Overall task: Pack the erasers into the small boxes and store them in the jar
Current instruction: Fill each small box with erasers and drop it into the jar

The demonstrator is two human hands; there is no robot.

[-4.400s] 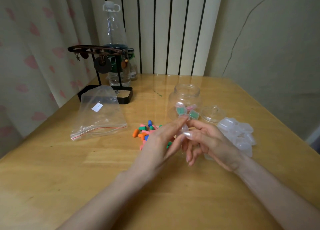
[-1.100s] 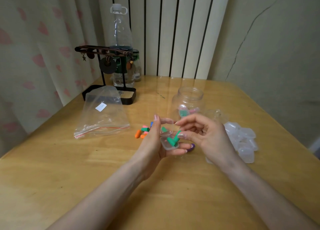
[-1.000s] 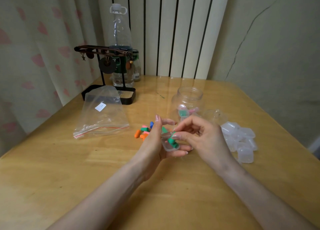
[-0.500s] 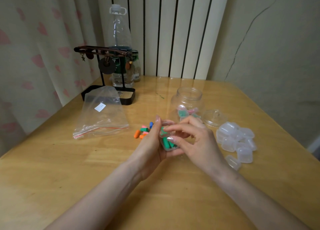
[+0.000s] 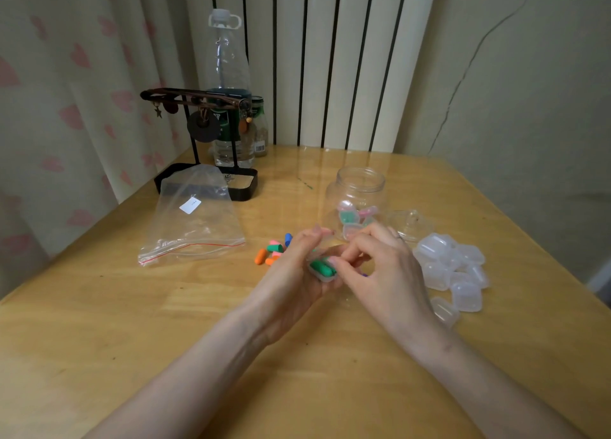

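— What was different from one second before?

— One second before, the small box lay open in the left hand and the green erasers stood up out of it. At this moment they lay flat inside. The right hand had come over the box, and its thumb and first finger pinched the box at its edge.

— And the left hand?

— It held the box from below and from the side, with the fingers curled round it, a little above the table.

— Was the box already closed?

— I could not tell; the fingers hid the lid. I judged that the filling was finished and the closing was in hand.

— Where was the rest?

— The jar stood open just behind the hands, with some filled boxes at its bottom. Its lid lay beside it. The loose erasers lay left of the hands, and the empty boxes were in a heap at the right.

— So much work was left?

— Yes, I think so. This box had still to go in the jar, and several erasers were not packed yet.
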